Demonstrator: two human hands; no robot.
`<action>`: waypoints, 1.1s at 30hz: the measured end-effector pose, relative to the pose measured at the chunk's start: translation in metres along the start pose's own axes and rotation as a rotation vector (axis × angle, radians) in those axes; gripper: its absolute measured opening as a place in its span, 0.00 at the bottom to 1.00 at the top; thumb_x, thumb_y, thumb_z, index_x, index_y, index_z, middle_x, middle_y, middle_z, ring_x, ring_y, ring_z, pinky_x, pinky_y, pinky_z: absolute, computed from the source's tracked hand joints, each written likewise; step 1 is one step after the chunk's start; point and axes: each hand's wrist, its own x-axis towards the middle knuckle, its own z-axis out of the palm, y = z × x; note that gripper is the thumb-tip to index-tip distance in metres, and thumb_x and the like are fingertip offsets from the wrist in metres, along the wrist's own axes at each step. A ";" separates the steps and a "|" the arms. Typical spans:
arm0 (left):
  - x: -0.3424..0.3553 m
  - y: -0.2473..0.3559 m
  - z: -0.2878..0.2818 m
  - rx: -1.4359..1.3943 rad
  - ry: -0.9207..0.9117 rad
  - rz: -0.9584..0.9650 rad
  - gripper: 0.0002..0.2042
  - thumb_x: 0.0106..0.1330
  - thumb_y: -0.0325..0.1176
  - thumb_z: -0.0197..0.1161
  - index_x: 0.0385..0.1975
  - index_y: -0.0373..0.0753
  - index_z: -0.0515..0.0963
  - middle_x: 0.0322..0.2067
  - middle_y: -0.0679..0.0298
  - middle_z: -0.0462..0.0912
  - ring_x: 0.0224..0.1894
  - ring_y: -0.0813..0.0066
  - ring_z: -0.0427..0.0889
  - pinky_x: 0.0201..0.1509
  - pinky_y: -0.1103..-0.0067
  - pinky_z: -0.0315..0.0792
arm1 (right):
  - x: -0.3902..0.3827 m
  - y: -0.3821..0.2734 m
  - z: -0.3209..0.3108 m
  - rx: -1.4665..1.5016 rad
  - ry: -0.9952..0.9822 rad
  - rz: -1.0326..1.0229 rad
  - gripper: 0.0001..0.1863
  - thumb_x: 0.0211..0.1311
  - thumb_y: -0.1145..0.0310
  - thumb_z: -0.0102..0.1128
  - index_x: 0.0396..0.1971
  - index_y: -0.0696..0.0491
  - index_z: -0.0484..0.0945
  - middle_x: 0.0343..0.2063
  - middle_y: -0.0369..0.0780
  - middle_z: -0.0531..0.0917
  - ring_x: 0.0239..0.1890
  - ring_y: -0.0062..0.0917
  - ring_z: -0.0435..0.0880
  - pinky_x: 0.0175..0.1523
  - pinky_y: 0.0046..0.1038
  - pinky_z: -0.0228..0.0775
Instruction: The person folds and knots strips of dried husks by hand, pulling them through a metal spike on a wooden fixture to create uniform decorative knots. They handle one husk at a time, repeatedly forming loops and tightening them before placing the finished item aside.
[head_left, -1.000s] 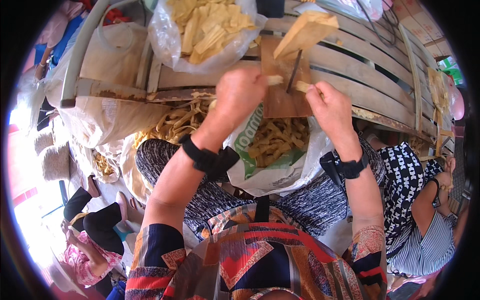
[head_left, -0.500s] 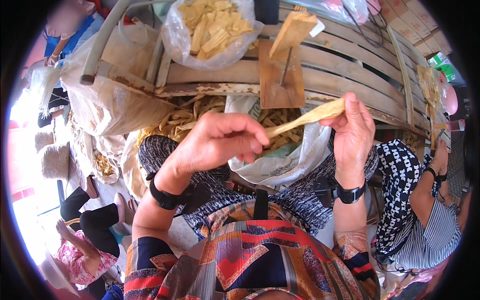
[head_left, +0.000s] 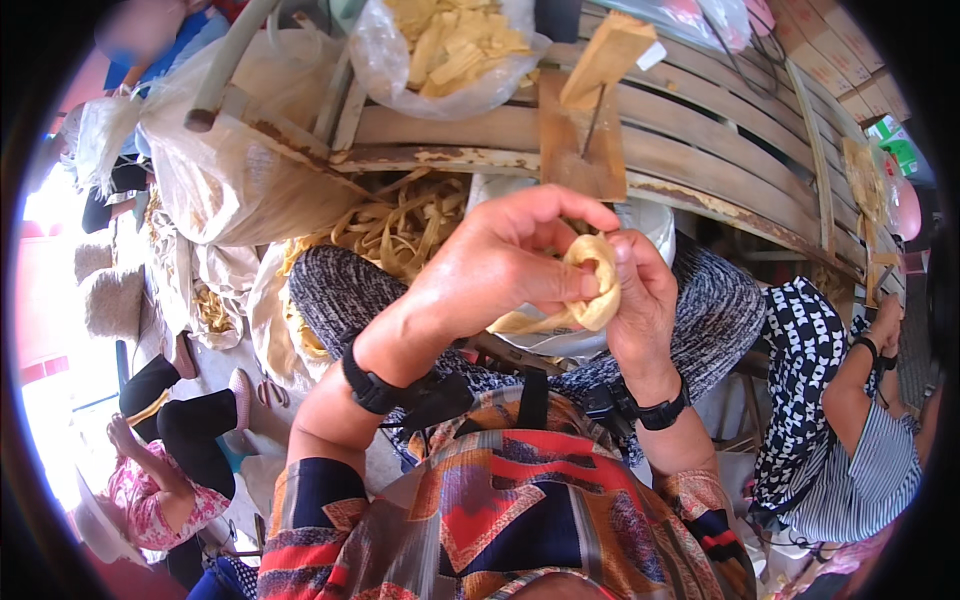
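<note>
My left hand [head_left: 505, 262] and my right hand [head_left: 640, 300] meet in front of my chest over my lap. Between them is a pale yellow flat strip [head_left: 592, 285] curled into a small ring. Fingers of both hands pinch the ring, and its loose tail [head_left: 525, 322] trails down to the left under my left hand. Both wrists wear black bands. Below the hands sits a white bag [head_left: 640, 220], mostly hidden by them.
A slatted wooden bench [head_left: 700, 130] runs across the top, with a clear bag of pale chips [head_left: 450, 50] and a small wooden block with a spike [head_left: 585, 130]. Loose yellow strips [head_left: 400, 225] pile at the left. People sit at the right [head_left: 850, 420] and lower left [head_left: 160, 470].
The hands came down from the spiked block toward my chest. The straight strip held out by the right hand is now rolled into a ring between both hands.
</note>
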 end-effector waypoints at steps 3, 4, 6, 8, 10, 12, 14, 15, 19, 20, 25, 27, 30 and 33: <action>0.001 -0.004 -0.004 0.123 0.074 0.025 0.10 0.53 0.19 0.64 0.35 0.31 0.76 0.29 0.63 0.81 0.31 0.81 0.79 0.35 0.86 0.73 | 0.002 0.001 -0.005 -0.116 0.067 -0.070 0.10 0.65 0.64 0.53 0.36 0.55 0.69 0.24 0.30 0.73 0.18 0.08 0.65 0.21 0.10 0.55; 0.002 -0.009 -0.007 0.269 0.150 0.076 0.09 0.54 0.19 0.63 0.35 0.30 0.76 0.29 0.63 0.81 0.30 0.81 0.80 0.35 0.85 0.74 | 0.003 0.000 -0.007 -0.200 0.111 -0.105 0.10 0.65 0.65 0.54 0.38 0.55 0.69 0.25 0.31 0.73 0.19 0.07 0.65 0.21 0.10 0.55; 0.003 -0.014 -0.007 0.365 0.190 0.132 0.09 0.55 0.20 0.62 0.36 0.29 0.76 0.29 0.62 0.81 0.31 0.81 0.80 0.36 0.85 0.74 | -0.004 -0.012 -0.004 -0.285 0.044 -0.092 0.16 0.64 0.71 0.54 0.49 0.56 0.66 0.33 0.36 0.75 0.21 0.07 0.66 0.24 0.09 0.57; 0.004 -0.017 -0.005 0.479 0.166 0.178 0.10 0.56 0.20 0.61 0.39 0.29 0.75 0.30 0.61 0.82 0.34 0.79 0.80 0.39 0.85 0.74 | -0.007 -0.015 -0.001 -0.345 0.031 -0.060 0.20 0.62 0.74 0.53 0.54 0.57 0.64 0.36 0.39 0.76 0.21 0.06 0.67 0.24 0.10 0.59; 0.002 -0.019 -0.005 0.305 0.107 0.149 0.13 0.56 0.20 0.60 0.42 0.30 0.74 0.31 0.61 0.82 0.35 0.78 0.80 0.40 0.84 0.74 | -0.008 -0.016 -0.006 -0.184 0.040 0.057 0.22 0.61 0.76 0.53 0.56 0.58 0.62 0.37 0.41 0.78 0.19 0.07 0.67 0.20 0.11 0.58; 0.001 -0.017 -0.009 0.081 0.095 0.079 0.14 0.57 0.20 0.58 0.44 0.31 0.73 0.32 0.61 0.81 0.35 0.78 0.80 0.41 0.84 0.73 | -0.008 -0.022 -0.013 0.108 -0.019 0.210 0.24 0.61 0.77 0.52 0.57 0.59 0.61 0.36 0.42 0.79 0.15 0.08 0.67 0.16 0.11 0.56; 0.005 -0.016 -0.011 -0.016 0.144 -0.032 0.11 0.59 0.24 0.56 0.41 0.33 0.74 0.31 0.60 0.81 0.33 0.77 0.80 0.38 0.85 0.72 | -0.007 -0.025 -0.016 0.307 -0.120 0.273 0.25 0.61 0.77 0.53 0.58 0.59 0.60 0.36 0.42 0.80 0.15 0.08 0.67 0.15 0.11 0.55; 0.005 -0.018 -0.009 -0.062 0.134 -0.055 0.10 0.60 0.25 0.56 0.40 0.33 0.74 0.30 0.60 0.81 0.33 0.77 0.80 0.37 0.85 0.72 | -0.006 -0.025 -0.017 0.350 -0.161 0.280 0.25 0.61 0.76 0.53 0.58 0.59 0.60 0.37 0.42 0.80 0.16 0.08 0.68 0.16 0.11 0.55; 0.003 -0.022 -0.026 -0.185 -0.293 -0.367 0.09 0.61 0.31 0.58 0.34 0.32 0.74 0.23 0.60 0.79 0.24 0.74 0.80 0.28 0.85 0.74 | -0.003 -0.021 -0.018 0.043 -0.176 0.157 0.26 0.61 0.74 0.55 0.59 0.60 0.60 0.39 0.43 0.80 0.21 0.08 0.71 0.20 0.10 0.56; 0.001 -0.021 -0.022 -0.185 -0.173 -0.339 0.11 0.62 0.36 0.59 0.31 0.32 0.74 0.20 0.62 0.77 0.19 0.76 0.77 0.23 0.85 0.70 | -0.003 -0.021 -0.018 -0.052 -0.128 0.121 0.23 0.61 0.73 0.55 0.55 0.60 0.62 0.36 0.40 0.80 0.22 0.07 0.71 0.21 0.10 0.56; -0.001 -0.018 -0.009 0.138 0.037 -0.222 0.13 0.61 0.41 0.61 0.31 0.34 0.74 0.19 0.68 0.75 0.17 0.82 0.72 0.21 0.86 0.66 | -0.007 -0.039 -0.026 -0.433 -0.158 0.153 0.15 0.64 0.58 0.55 0.31 0.56 0.73 0.20 0.28 0.71 0.22 0.07 0.65 0.24 0.13 0.55; 0.000 -0.012 0.001 0.259 0.005 -0.174 0.13 0.61 0.40 0.61 0.32 0.35 0.74 0.20 0.69 0.75 0.20 0.84 0.72 0.23 0.87 0.66 | -0.006 -0.034 -0.009 -0.582 -0.129 0.161 0.15 0.64 0.59 0.55 0.26 0.56 0.72 0.17 0.27 0.68 0.21 0.07 0.62 0.23 0.14 0.53; -0.014 -0.009 -0.023 0.189 -0.009 -0.042 0.09 0.57 0.31 0.67 0.33 0.35 0.76 0.21 0.73 0.76 0.24 0.90 0.69 0.26 0.90 0.60 | -0.023 -0.045 -0.025 -0.205 -0.110 0.212 0.14 0.68 0.64 0.48 0.23 0.55 0.71 0.15 0.30 0.70 0.17 0.08 0.66 0.20 0.14 0.56; -0.015 -0.009 -0.038 0.306 0.089 -0.013 0.06 0.56 0.27 0.66 0.31 0.35 0.78 0.21 0.73 0.76 0.24 0.91 0.68 0.25 0.91 0.59 | -0.016 -0.053 -0.032 -0.390 -0.282 0.272 0.17 0.69 0.62 0.45 0.23 0.56 0.71 0.16 0.32 0.73 0.18 0.11 0.71 0.23 0.14 0.63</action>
